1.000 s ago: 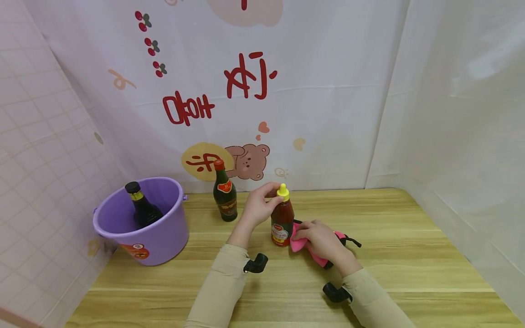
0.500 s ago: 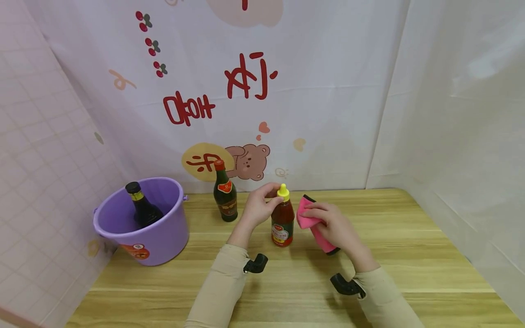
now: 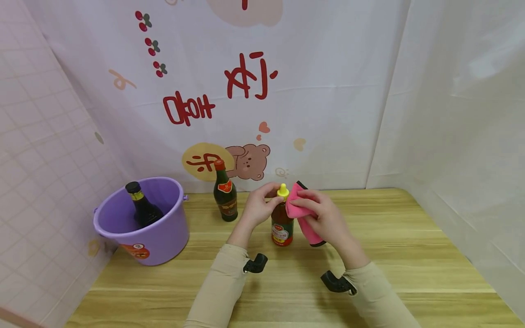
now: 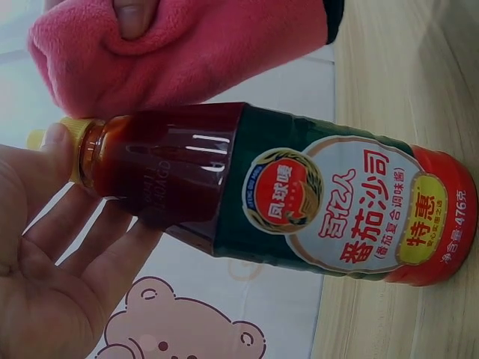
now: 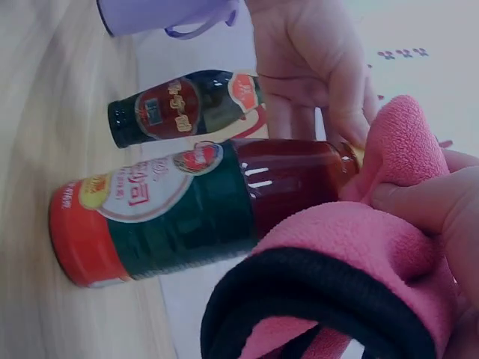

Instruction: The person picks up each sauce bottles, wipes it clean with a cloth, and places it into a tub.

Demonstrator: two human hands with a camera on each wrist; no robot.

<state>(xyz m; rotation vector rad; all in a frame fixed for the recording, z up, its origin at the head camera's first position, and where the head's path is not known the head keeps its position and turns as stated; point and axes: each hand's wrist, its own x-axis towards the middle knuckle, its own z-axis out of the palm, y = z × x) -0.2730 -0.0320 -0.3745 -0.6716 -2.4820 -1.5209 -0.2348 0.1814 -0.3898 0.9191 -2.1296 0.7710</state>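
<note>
A red sauce bottle [image 3: 282, 223] with a yellow cap [image 3: 283, 191] stands upright on the table. My left hand [image 3: 260, 206] pinches it at the cap between thumb and fingers; the left wrist view shows the thumb on the yellow cap [image 4: 75, 142]. My right hand [image 3: 326, 217] grips a folded pink cloth [image 3: 311, 230] with black edging, against the upper right side of the bottle. In the right wrist view the pink cloth [image 5: 408, 142] touches the bottle's neck, and its lower part hangs in a loop.
A purple bucket [image 3: 164, 237] at the left holds a dark bottle [image 3: 145, 210] with a black cap. Between bucket and sauce bottle, a green bottle [image 3: 225, 196] with a red cap stands near the table's back edge. A printed curtain [image 3: 328, 91] hangs behind.
My right hand has lifted the pink cloth from the table beside the bottle's lower part and brought it up to the neck. My left hand has stayed at the cap.
</note>
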